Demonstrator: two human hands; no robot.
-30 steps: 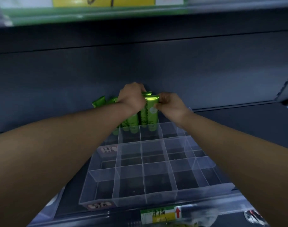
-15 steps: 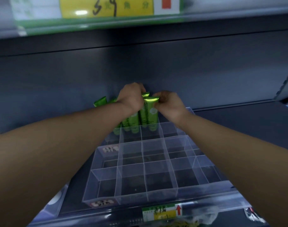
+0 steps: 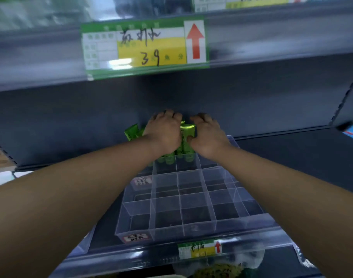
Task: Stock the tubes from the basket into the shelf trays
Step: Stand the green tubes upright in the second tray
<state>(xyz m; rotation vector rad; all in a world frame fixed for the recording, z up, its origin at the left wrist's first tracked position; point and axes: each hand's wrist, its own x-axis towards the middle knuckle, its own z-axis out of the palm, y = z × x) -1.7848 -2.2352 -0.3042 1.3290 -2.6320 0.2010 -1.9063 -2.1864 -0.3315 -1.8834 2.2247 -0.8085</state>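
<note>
At the far row of the tray (image 3: 183, 227), the left hand (image 3: 163, 131) and right hand (image 3: 208, 136) are still gripping the green tubes (image 3: 187, 130), fingers (image 3: 199, 117) curled, seating them.

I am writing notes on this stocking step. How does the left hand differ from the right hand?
The left hand curls over several tubes from the left; the right hand grips one tube from the right. The left hand covers the tops under it, while the right hand leaves its tube's flat end in view, thumb on the front. Both reach the tray at its back row, fingers curled.
</note>
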